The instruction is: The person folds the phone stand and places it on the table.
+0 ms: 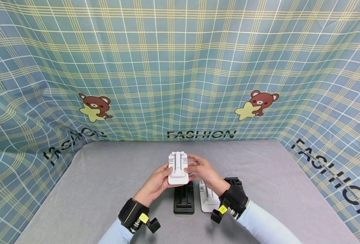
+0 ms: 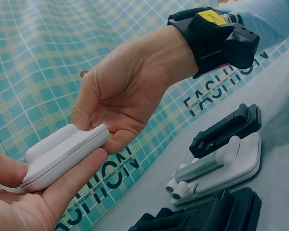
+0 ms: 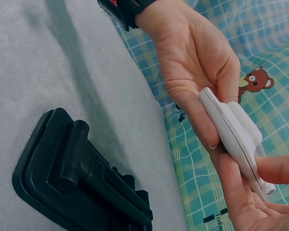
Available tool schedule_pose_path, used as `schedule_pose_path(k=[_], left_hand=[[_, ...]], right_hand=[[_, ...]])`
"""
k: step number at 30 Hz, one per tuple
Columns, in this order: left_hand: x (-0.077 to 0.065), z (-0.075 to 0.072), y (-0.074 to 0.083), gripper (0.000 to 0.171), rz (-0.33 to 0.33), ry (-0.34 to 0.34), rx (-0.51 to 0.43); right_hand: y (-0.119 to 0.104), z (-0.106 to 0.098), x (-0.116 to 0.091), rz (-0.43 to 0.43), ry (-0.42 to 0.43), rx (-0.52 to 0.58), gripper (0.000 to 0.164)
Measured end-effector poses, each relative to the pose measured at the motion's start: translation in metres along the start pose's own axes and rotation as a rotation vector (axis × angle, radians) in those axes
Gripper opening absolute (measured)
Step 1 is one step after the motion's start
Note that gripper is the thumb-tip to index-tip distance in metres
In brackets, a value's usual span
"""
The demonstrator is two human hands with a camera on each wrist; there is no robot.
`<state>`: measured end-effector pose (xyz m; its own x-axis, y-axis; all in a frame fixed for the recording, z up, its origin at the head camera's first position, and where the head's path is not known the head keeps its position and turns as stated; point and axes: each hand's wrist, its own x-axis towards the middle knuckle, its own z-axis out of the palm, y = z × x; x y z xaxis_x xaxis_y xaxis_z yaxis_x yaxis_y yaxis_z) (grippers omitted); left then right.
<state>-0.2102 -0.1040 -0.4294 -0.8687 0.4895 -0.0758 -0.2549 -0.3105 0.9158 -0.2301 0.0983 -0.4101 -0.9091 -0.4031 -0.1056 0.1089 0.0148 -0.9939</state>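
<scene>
A white folding phone stand [image 1: 178, 168], folded flat, is held up above the table between both hands. My left hand [image 1: 156, 184] grips its left edge, thumb on the front and fingers behind. On the opposite edge, my right hand [image 1: 205, 172] pinches it between thumb and fingers. The left wrist view shows the stand's thin side [image 2: 67, 156], with the right hand [image 2: 135, 82] beyond it. Below the hands lie a black folding phone stand [image 1: 184, 201], a second white one [image 1: 208, 198] and, partly behind the right wrist, another black one [image 1: 234, 182].
A grey cloth covers the table [image 1: 106, 189]. Plaid curtain [image 1: 180, 67] with printed bears encloses its back and sides. The three stands on the table lie in a row from the middle to the right, close under the right forearm.
</scene>
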Motion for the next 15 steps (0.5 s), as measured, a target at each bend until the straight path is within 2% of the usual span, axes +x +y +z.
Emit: schedule_pose_path(k=[4, 7, 10, 15], left_hand=[[-0.003, -0.008, -0.001, 0.049, -0.01, 0.019, 0.024], [-0.006, -0.017, -0.003, 0.05, -0.019, 0.055, 0.086], [-0.011, -0.027, -0.004, 0.049, -0.017, 0.115, 0.206], [-0.021, -0.044, -0.004, 0.041, -0.032, 0.269, 0.483]], right_hand=[[0.004, 0.005, 0.005, 0.011, -0.008, 0.0, 0.071], [0.008, 0.011, 0.008, 0.012, -0.032, -0.002, 0.075], [0.013, 0.019, 0.011, 0.006, -0.059, -0.015, 0.075], [0.024, 0.037, 0.017, 0.033, -0.081, -0.038, 0.073]])
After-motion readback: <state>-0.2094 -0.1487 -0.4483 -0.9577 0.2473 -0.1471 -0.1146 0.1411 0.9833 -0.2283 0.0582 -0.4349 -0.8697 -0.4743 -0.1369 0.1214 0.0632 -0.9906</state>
